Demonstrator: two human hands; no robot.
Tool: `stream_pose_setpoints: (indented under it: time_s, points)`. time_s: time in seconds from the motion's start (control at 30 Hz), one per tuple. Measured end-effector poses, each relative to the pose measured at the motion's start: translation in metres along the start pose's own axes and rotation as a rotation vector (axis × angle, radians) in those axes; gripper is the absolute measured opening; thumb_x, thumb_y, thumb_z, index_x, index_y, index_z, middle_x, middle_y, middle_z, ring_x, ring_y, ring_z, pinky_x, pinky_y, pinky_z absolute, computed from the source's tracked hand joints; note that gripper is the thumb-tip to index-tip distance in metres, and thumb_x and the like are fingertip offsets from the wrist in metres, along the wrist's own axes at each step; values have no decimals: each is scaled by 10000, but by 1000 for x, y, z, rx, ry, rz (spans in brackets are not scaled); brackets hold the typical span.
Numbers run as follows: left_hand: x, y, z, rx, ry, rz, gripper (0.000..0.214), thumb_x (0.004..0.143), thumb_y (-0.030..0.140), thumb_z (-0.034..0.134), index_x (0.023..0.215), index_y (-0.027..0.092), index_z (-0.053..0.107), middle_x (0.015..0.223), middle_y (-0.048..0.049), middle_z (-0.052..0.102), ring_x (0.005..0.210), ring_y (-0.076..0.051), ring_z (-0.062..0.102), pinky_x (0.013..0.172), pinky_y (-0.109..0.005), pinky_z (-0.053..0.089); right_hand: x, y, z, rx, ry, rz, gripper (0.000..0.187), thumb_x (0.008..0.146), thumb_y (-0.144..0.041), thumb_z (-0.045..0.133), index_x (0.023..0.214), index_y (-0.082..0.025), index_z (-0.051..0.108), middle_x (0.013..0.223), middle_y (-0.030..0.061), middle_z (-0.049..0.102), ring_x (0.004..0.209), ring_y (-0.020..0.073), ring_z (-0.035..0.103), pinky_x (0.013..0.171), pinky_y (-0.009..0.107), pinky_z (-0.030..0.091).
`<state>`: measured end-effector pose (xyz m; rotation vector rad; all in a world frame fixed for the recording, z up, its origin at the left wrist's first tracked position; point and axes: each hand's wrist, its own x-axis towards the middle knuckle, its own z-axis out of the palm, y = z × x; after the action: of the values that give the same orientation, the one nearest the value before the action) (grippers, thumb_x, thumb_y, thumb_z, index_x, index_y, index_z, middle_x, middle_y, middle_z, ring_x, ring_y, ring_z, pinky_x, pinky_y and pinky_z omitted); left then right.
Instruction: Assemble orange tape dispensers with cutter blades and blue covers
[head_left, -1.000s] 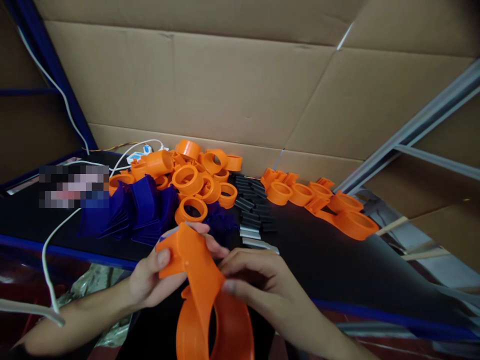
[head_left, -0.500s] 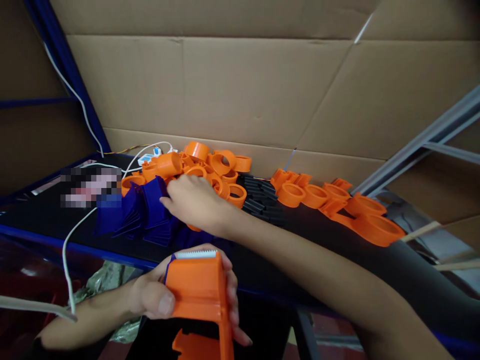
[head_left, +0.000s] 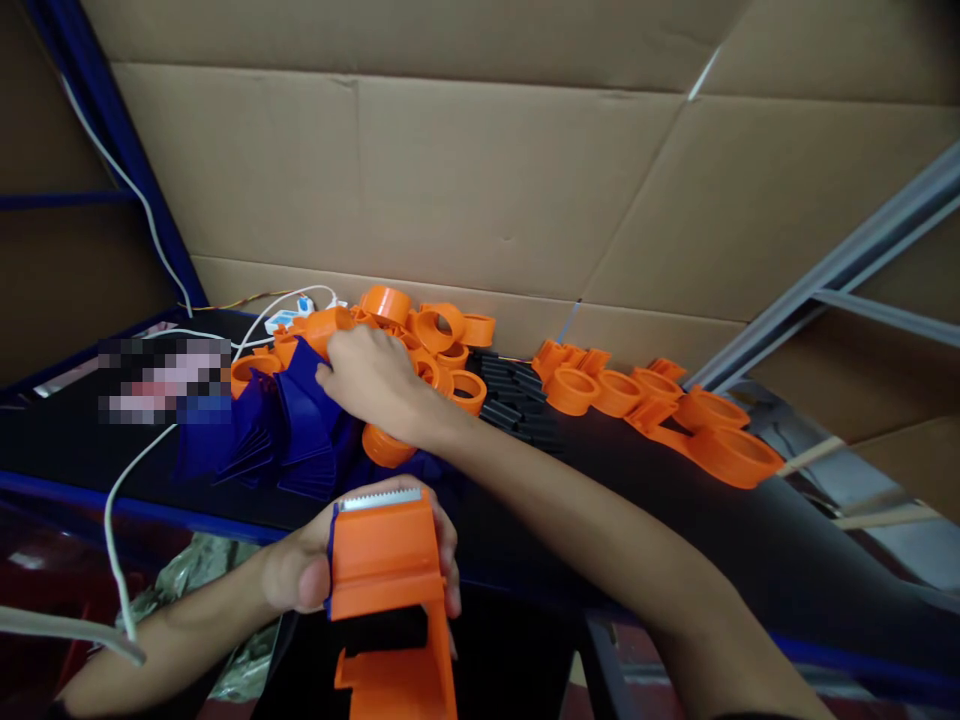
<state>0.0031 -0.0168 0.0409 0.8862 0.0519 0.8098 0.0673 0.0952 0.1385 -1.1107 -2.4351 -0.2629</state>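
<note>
An orange tape dispenser (head_left: 386, 570) stands upright at the near edge of the desk (head_left: 675, 530), its serrated blade (head_left: 379, 499) on top. The left hand (head_left: 300, 580) grips it: thumb on the near side, fingers (head_left: 448, 545) wrapped shut round the far side. Beyond it the right hand (head_left: 371, 380) reaches across, palm down, and rests on a heap of blue plastic pieces (head_left: 296, 435) and orange rings (head_left: 442, 330). Its fingers are curled down into the heap; whether they have hold of anything cannot be told. Black bars (head_left: 517, 395) lie just right of the rings, and further right is a row of orange parts (head_left: 675, 420). A white cable (head_left: 120, 500) trails off the desk at left, and a cardboard wall (head_left: 487, 180) stands behind.
</note>
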Motion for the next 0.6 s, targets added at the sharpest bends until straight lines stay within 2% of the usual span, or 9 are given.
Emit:
stream_pose_setpoints:
  time_s: [0.03, 0.1, 0.2, 0.23, 0.3, 0.37, 0.47, 0.53, 0.6]
  points:
    - [1, 0, -1, 7, 0, 33, 829, 558, 680, 864, 1197, 211, 621, 1105, -111, 655, 935, -307, 708, 820, -445, 585, 1, 3, -7, -1, 21, 10, 404, 1009, -311, 450, 747, -111, 683, 882, 96, 791, 940, 262, 776, 794, 332, 581]
    - [2, -1, -2, 29, 39, 99, 809, 599, 727, 810, 1192, 215, 611, 1091, -109, 666, 886, -289, 719, 788, -425, 589, 1, 14, -22, 42, 64, 11, 383, 1009, -291, 446, 771, -117, 691, 845, 81, 786, 896, 229, 780, 797, 306, 575]
    - [0, -1, 0, 64, 208, 184, 779, 687, 745, 734, 1229, 199, 612, 1061, -115, 681, 900, -298, 713, 822, -456, 585, -13, 35, -44, 177, 147, -29, 144, 941, -196, 578, 920, -150, 713, 911, 81, 778, 872, 208, 749, 825, 306, 557]
    - [-1, -1, 2, 66, 283, 213, 769, 707, 730, 731, 1245, 192, 614, 1073, -121, 685, 941, -309, 706, 847, -465, 580, -23, 41, -51, 209, 181, -53, 120, 930, -177, 592, 948, -163, 710, 939, 78, 772, 887, 204, 734, 836, 305, 548]
    - [-1, 0, 6, 57, 421, 248, 742, 752, 689, 726, 1273, 173, 612, 1151, -148, 686, 1048, -334, 684, 896, -471, 566, -53, 49, -63, 234, 270, -96, 132, 944, -167, 576, 963, -178, 707, 957, 60, 752, 913, 197, 712, 844, 303, 537]
    - [1, 1, 11, 33, 498, 252, 708, 812, 667, 684, 1289, 150, 612, 1216, -176, 684, 1137, -354, 660, 933, -476, 553, -90, 51, -72, 232, 374, -138, 138, 955, -171, 583, 982, -201, 715, 946, 46, 742, 889, 189, 706, 824, 303, 550]
    - [5, 1, 16, -17, 481, 199, 671, 876, 682, 590, 1284, 151, 637, 1220, -174, 715, 1189, -360, 654, 1000, -502, 521, -146, 49, -77, 219, 398, -197, 276, 925, -117, 639, 1143, -269, 715, 963, 35, 745, 887, 189, 719, 793, 304, 595]
    - [7, 0, 17, -36, 486, 184, 631, 898, 688, 546, 1196, 152, 694, 1142, -152, 757, 1165, -346, 678, 1016, -493, 518, -174, 48, -74, 277, 393, -243, 311, 945, -191, 653, 1220, -328, 699, 959, 27, 757, 920, 213, 733, 794, 326, 628]
    - [8, -2, 18, -50, 509, 176, 628, 913, 698, 503, 1114, 148, 730, 1087, -140, 779, 1137, -336, 698, 1017, -480, 524, -192, 48, -69, 379, 371, -202, 288, 971, -315, 639, 1251, -356, 693, 971, 31, 768, 955, 237, 741, 806, 352, 654]
